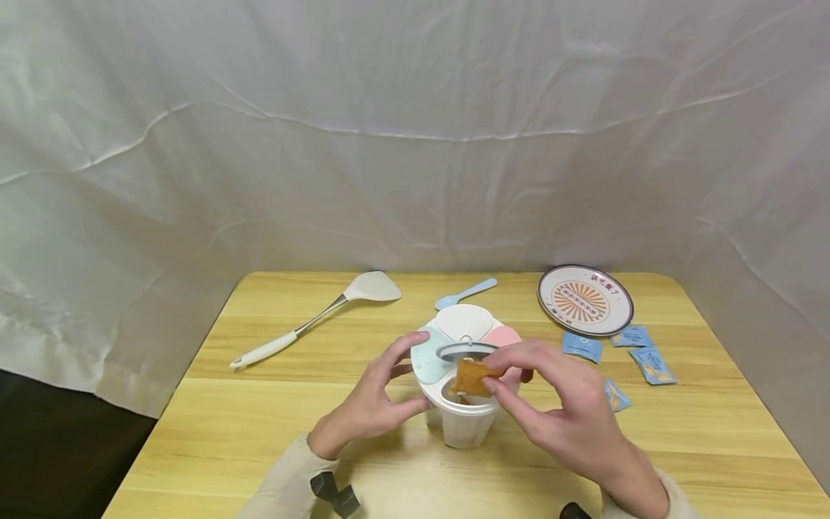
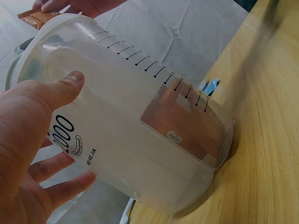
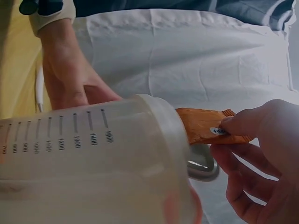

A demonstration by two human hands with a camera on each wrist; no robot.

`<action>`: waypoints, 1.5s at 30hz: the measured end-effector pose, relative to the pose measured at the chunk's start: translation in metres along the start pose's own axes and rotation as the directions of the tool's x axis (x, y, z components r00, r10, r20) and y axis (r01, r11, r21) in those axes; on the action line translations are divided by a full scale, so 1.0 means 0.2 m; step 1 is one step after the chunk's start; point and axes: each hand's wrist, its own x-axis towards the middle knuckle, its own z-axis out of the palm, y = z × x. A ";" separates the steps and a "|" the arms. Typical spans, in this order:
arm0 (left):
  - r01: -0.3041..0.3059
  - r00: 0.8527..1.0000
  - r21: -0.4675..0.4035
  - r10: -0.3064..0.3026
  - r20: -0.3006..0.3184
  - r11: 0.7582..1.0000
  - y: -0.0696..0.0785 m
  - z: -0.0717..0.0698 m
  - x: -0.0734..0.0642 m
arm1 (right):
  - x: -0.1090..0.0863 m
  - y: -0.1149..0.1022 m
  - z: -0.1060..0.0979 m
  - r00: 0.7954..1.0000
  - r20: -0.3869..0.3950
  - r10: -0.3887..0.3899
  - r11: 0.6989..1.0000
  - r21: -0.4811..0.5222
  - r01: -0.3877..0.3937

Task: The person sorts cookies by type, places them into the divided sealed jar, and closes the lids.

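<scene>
A translucent plastic storage canister (image 1: pixel 463 429) with printed measuring marks stands on the table. Its round lid (image 1: pixel 467 322) has white, mint and pink sections, and one small grey-rimmed flap (image 1: pixel 467 349) is raised toward the front. My left hand (image 1: pixel 372 396) grips the canister's side near the rim, thumb in front and fingers behind. Between thumb and fingers, my right hand (image 1: pixel 570 404) pinches an orange sachet (image 1: pixel 473 378) at the opening under the flap. Through the wall, the left wrist view shows another orange sachet (image 2: pixel 184 123) lying inside near the bottom.
A white spatula (image 1: pixel 318 317) lies at the left. Behind the canister is a light blue spoon (image 1: pixel 465 294). A patterned plate (image 1: pixel 585 300) sits at the back right, with several blue packets (image 1: pixel 653 365) in front of it. Pale cloth (image 1: pixel 454 180) hangs beyond the table's back edge.
</scene>
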 end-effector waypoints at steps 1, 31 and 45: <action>0.002 1.000 0.002 -0.002 0.000 1.000 0.00 0.00 0.00 | 0.00 0.00 0.01 1.000 0.007 -0.009 1.000 -0.007 0.009; -0.015 1.000 0.001 0.015 -0.006 1.000 -0.01 0.00 0.00 | -0.10 0.08 -0.06 0.999 -0.035 0.025 0.989 -0.148 -0.030; -0.017 1.000 -0.006 0.017 0.001 1.000 -0.01 0.00 0.00 | -0.21 0.20 -0.14 0.990 -0.058 0.126 0.967 -0.215 -0.136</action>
